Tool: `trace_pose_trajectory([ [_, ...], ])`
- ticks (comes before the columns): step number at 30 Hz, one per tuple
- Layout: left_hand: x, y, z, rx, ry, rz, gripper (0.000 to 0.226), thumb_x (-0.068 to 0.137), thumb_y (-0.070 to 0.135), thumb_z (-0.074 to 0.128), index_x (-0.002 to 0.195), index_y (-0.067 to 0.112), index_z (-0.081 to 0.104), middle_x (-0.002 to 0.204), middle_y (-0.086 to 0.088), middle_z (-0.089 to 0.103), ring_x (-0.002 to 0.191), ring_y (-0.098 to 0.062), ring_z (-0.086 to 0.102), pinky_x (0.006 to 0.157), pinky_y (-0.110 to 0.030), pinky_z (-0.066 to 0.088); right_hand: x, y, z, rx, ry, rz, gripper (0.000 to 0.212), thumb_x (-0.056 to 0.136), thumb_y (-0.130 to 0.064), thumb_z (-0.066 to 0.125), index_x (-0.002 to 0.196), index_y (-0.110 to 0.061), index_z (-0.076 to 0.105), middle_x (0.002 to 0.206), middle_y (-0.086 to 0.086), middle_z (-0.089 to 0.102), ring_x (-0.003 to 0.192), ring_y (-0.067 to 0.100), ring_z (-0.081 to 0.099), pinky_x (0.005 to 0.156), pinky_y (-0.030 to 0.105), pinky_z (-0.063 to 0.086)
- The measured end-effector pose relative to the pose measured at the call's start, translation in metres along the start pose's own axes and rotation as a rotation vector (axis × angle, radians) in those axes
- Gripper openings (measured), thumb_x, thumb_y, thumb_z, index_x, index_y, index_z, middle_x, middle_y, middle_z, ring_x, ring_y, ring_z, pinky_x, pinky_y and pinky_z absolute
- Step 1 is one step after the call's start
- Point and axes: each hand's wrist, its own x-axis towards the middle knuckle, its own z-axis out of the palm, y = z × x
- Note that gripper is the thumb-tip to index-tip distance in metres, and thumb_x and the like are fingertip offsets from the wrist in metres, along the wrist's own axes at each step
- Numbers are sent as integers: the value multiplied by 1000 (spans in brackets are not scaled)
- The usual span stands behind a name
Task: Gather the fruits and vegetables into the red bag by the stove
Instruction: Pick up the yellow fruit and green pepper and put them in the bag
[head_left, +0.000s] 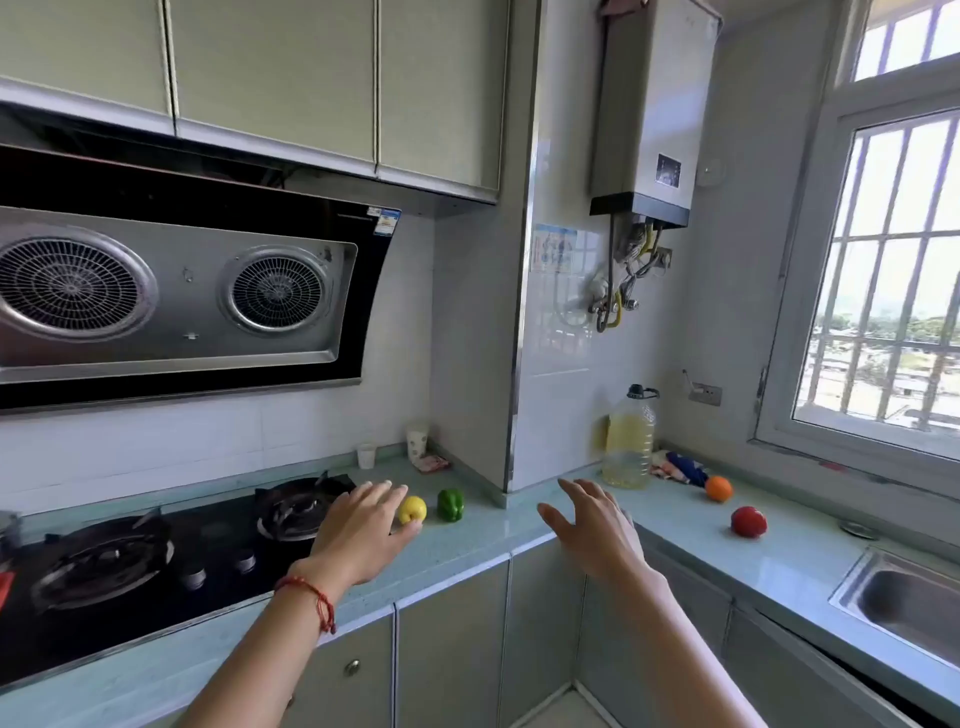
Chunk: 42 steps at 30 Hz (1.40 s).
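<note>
Pale green worktop (467, 540) running round an inside corner, cupboards of the same tint above and below. Black gas stove (156, 551) set into the left stretch, under a steel and black hood (171, 291); blue sticker on the hood's upper right corner, writing too small to read. White water heater (649, 104) high on the corner wall with a small dark display, nothing legible; faded notice stuck on the tiles beside it, also unreadable. Barred window (893, 270) on the right, steel sink (904, 608) below it.

Big oil bottle (629, 441) with a black cap against the corner wall, crumpled cloth just beside it.

Left hand (363, 535) stretched over the stove's right edge, fingers straight and a little spread, holding nothing, fingertips just beside the lemon (412, 510); touching or not, cannot tell. Red string round that wrist. Right hand (597, 530) raised over the corner, fingers spread, gripping nothing.

Green pepper (450, 504) just right of the lemon. Tomato (748, 521) and orange (719, 488) well apart on the right stretch. Two paper cups (395, 449) at the wall behind the stove.
</note>
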Motion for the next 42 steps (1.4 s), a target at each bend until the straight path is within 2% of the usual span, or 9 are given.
trace_pose_trajectory([
  [13, 9, 3, 14, 24, 24, 2, 59, 94, 49, 31, 144, 18, 24, 154, -2, 24, 141, -19, 18, 113, -32, 16, 9, 12, 6, -1, -14, -54, 59, 92, -50, 38, 143, -22, 29, 152, 0, 29, 138, 19, 27, 109, 38, 24],
  [21, 39, -6, 36, 26, 3, -14, 60, 95, 49, 29, 146, 19, 21, 155, -2, 20, 143, -19, 15, 114, -33, 14, 42, 15, 26, 19, -37, -76, 59, 92, -50, 39, 143, -23, 29, 152, -1, 29, 138, 18, 27, 109, 36, 24],
  [34, 198, -84, 104, -6, 12, 9, 63, 93, 54, 29, 146, 22, 19, 156, 0, 17, 143, -18, 12, 115, -33, 15, 196, 2, 123, 34, -33, -61, 59, 92, -51, 40, 144, -25, 27, 152, -1, 28, 139, 18, 26, 111, 36, 23],
  [39, 255, -116, 131, -35, -3, 21, 91, 70, 70, 3, 146, 22, 21, 155, 0, 19, 143, -19, 14, 115, -33, 16, 251, -9, 164, 48, -26, -39, 60, 91, -52, 40, 144, -26, 27, 152, -2, 29, 138, 17, 28, 111, 35, 24],
  [42, 286, -129, 153, -34, -22, 26, 80, 81, 67, 13, 145, 21, 22, 155, -1, 20, 143, -19, 14, 115, -34, 17, 280, -8, 185, 54, -36, -39, 60, 90, -54, 39, 143, -26, 29, 151, -2, 31, 138, 17, 29, 111, 36, 25],
])
